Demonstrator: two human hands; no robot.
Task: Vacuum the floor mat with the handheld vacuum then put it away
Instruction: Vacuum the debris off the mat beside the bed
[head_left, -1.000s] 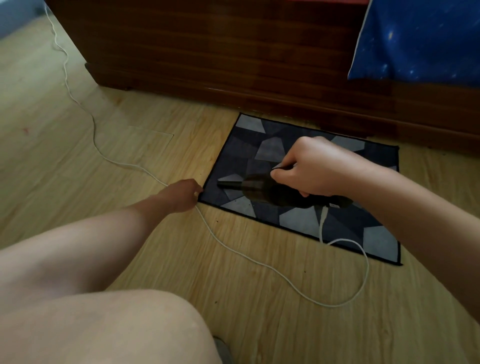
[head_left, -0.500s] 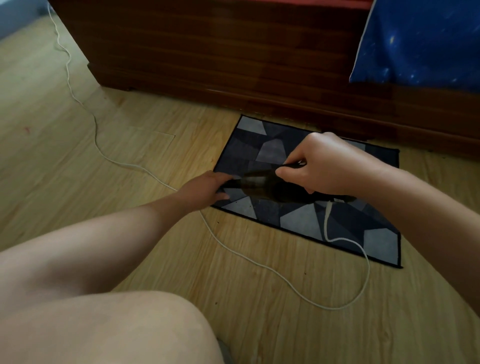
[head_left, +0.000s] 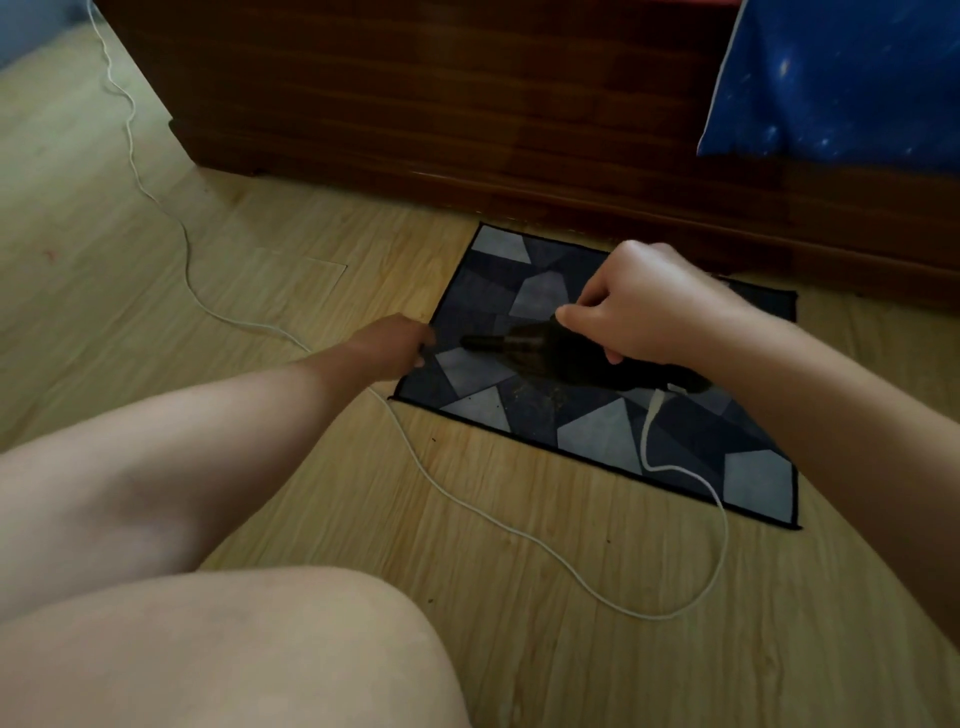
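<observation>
While left hand (head_left: 387, 345) touches mat (head_left: 597, 431), right hand (head_left: 644, 306) grips vacuum (head_left: 530, 345).

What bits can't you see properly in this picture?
1. Head view: the handle of the vacuum, covered by the right hand.
2. Head view: the left hand, blurred at the edge of the mat; gripping or touching, unclear.
3. Head view: the far end of the cord, cut off by the top edge.
</observation>
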